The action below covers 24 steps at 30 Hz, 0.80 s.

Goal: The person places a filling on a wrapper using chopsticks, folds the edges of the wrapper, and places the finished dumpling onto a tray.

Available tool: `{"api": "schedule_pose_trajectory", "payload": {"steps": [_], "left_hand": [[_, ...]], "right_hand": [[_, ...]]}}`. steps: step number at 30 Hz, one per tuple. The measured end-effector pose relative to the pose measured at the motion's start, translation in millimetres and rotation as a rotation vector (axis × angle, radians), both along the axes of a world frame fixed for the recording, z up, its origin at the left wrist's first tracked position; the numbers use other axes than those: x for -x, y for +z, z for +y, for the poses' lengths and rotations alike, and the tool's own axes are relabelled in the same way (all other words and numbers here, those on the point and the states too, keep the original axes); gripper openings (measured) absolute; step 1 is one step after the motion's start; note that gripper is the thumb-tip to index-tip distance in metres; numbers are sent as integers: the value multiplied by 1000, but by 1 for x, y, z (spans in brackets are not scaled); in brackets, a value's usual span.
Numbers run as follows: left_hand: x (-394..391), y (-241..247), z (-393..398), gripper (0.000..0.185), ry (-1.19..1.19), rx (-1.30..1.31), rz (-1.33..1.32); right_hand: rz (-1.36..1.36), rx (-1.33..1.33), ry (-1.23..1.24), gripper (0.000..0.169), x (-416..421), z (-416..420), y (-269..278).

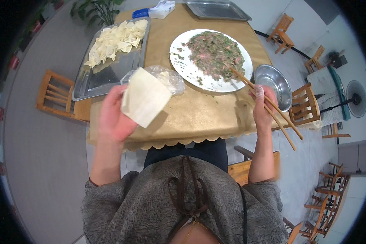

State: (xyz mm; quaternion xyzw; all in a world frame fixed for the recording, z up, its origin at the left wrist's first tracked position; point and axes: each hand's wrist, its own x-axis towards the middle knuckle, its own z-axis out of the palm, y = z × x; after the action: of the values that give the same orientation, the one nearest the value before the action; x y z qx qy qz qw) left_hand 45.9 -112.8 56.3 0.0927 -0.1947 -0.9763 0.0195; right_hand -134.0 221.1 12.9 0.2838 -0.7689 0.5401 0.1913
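My left hand [114, 114] holds a stack of square wonton wrappers [146, 97] above the near left part of the table. In my right hand [263, 102] is a pair of wooden chopsticks [274, 111]. Their tips reach the minced meat filling with chopped greens [215, 53], which is heaped on a large white plate [184, 71]. Just behind the wrappers lies a clear plastic bag [174, 79] with something pale inside. To the left, a metal tray [125, 65] carries a pile of folded wontons [119, 39] at its far end.
A steel bowl [274, 82] sits right of the plate, beside my right hand. At the table's far side are another metal tray [218, 10] and a tissue pack [161, 9]. Wooden chairs [56, 94] flank the table, which has a gold-brown cover [183, 119].
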Motion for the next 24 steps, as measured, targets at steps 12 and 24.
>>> {"api": "schedule_pose_trajectory", "payload": {"steps": [12,24], "left_hand": [[38,-43,77,43,-202,-189,-42],[66,-69,109,46,-155,-264,-128]], "right_hand": [[-82,-29,42,14,-21,-3,9],[-224,166,185,15,-59,-24,14]]}}
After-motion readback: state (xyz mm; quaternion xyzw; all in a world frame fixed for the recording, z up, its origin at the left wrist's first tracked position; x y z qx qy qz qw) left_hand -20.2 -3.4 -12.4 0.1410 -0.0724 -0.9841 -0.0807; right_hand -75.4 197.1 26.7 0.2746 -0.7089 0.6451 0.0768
